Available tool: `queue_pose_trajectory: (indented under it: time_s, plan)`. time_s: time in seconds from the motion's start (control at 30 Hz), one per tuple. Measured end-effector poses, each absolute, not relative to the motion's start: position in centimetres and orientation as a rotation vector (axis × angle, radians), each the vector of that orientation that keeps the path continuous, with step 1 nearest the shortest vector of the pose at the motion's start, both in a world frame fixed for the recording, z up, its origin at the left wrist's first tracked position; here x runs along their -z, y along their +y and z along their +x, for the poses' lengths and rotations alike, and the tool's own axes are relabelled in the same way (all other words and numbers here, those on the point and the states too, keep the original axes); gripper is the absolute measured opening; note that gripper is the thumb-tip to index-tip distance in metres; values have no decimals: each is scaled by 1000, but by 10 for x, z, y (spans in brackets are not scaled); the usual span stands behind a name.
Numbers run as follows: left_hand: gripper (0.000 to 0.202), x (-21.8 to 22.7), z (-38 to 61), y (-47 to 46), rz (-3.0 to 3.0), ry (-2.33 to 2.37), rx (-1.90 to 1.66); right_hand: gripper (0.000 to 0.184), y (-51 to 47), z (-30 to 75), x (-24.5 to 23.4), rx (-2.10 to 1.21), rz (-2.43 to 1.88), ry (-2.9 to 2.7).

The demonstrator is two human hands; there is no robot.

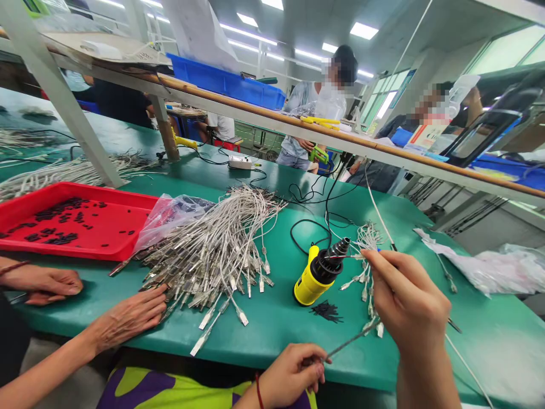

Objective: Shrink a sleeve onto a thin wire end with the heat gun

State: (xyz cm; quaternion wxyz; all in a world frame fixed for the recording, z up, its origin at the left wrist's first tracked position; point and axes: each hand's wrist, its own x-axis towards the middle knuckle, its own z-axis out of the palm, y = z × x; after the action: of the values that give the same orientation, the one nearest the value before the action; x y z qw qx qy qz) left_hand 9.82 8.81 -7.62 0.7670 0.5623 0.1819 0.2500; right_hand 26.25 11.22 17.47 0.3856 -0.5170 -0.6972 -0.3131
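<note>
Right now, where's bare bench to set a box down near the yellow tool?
Bare green bench lies between the cable bundle and the yellow tool, and right of your right hand, toward the bench's front edge. Crowded: left, around the red tray and a co-worker's hands, and behind the tool, among black cords.

Right hand (409, 301) covers whatever it grips; contact not readable. Left hand (293, 375): forearm cut off by lower edge. Black pieces (59, 233) in red tray (80, 187) too small to identify. Co-worker's forearm (42, 375) cut off at left edge.
</note>
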Motion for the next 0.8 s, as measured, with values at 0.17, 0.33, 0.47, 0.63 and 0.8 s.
queue_pose_trajectory:
  time_s: [0.17,0.33,0.47,0.63,0.8]
  plan:
    - [45,79,98,88,1210,393,-546,41,112,263,-178,790,-1386,-1849]
    - [47,79,97,87,1206,392,-555,41,113,267,-179,791,-1430,-1856]
    - [49,77,97,87,1194,392,-553,37,119,271,-178,770,-1432,-1816]
    - [53,78,97,86,1191,389,-548,32,125,274,-179,719,-1424,-1768]
    - [54,81,98,85,1203,397,-550,31,120,268,-180,648,-1455,-1770]
